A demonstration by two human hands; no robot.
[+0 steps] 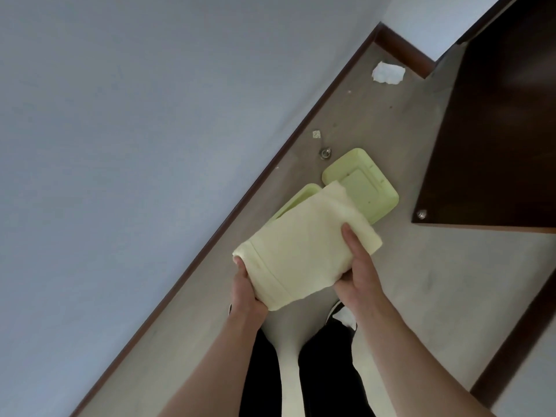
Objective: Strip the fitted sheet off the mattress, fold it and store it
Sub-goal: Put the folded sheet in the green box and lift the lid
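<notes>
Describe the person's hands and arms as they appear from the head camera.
Both forearms are bare, with no sleeves in view. The left hand and right hand wear no gloves, and no rings, watch or bracelets show. The fingers have short, unpainted nails. Below are dark trousers.

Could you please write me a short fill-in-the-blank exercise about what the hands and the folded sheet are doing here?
1. The folded sheet is held by ____ hands, the left hand and the right hand.
2. The green lid lies on the ____, beside the green box.
3. The sheet's colour is pale ____.
4. The crumpled white paper lies near the ____ skirting board.

Missing words: both; floor; yellow; brown
</notes>
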